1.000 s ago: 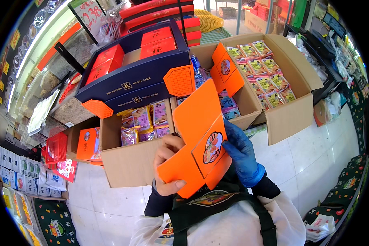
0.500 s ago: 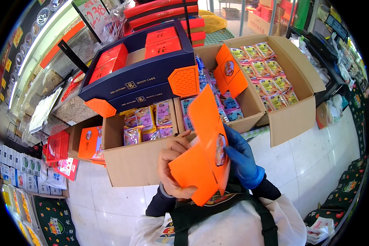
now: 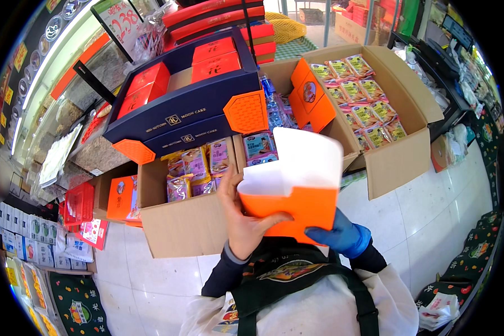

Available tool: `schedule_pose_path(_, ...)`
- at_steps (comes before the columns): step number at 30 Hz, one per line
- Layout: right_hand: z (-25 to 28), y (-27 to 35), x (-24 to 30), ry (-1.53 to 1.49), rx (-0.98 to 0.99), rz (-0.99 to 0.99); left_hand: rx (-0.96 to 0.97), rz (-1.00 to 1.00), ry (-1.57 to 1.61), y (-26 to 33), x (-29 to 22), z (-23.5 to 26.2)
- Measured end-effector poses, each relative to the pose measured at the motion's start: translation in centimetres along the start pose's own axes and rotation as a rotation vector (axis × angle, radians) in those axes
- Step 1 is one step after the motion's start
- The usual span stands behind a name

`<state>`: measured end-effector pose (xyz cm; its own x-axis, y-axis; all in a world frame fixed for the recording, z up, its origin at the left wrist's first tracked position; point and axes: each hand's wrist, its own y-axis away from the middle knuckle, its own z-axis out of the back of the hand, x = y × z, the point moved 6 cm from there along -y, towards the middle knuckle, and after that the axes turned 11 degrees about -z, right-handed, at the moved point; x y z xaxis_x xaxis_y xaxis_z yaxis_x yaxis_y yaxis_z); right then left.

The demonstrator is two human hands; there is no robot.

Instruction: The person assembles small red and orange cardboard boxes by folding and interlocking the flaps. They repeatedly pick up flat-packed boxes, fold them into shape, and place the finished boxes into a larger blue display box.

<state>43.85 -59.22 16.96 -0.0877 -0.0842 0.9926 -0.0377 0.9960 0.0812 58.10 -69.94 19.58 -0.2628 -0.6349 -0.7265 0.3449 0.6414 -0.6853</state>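
In front of my chest I hold an orange cardboard box, partly opened out, its white inside and raised flaps showing at the top. My bare left hand wraps its left side, thumb pressed on the orange front. Gripping the lower right corner is my right hand in a blue glove, thumb on the front and the other fingers hidden behind. Just beyond, another orange folded box stands in an open carton among blue and purple packets.
Purple snack packets fill a carton on the left, and yellow-pink packets lie in one on the right. A navy gift box holding red boxes sits behind. At far left are a red basket and an orange box.
The orange box has turned and its top has opened out, so its white inside now faces up. My right hand has moved down to the box's lower right corner.
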Motion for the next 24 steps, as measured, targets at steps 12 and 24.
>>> schedule_pose_path(12,3.5,-1.5,0.4,-0.116,-0.434,0.286,-0.003,0.234,0.120,2.4,1.2,1.1)
schedule_pose_path(24,0.2,-1.7,0.6,0.003,-0.108,0.166,0.334,-0.091,0.071,4.1,-0.4,-0.6)
